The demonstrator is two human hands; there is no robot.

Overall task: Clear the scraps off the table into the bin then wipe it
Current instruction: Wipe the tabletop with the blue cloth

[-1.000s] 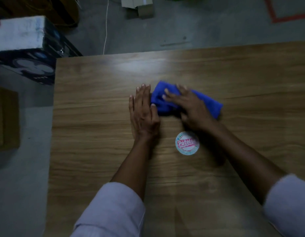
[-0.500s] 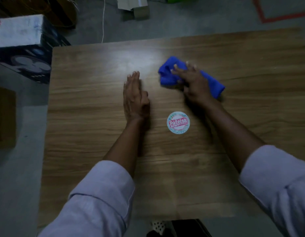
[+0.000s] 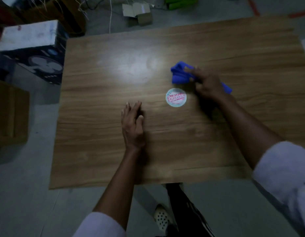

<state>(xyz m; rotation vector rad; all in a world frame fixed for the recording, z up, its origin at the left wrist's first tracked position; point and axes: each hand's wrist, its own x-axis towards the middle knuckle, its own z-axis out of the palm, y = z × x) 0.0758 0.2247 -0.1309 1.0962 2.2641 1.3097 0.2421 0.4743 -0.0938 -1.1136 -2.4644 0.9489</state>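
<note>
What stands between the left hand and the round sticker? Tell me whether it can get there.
Probably yes. The left hand lies flat on the table, and only bare wood shows between it and the round sticker. The right hand and blue cloth sit beyond the sticker, not between.

The brown wood-grain table top (image 3: 97, 134) is smooth, with a soft sheen where light pools on it. The bright blue bunched cloth (image 3: 178, 75) looks soft and matt. The round pale-blue and pink sticker (image 3: 176, 98) looks like smooth paper.
</note>
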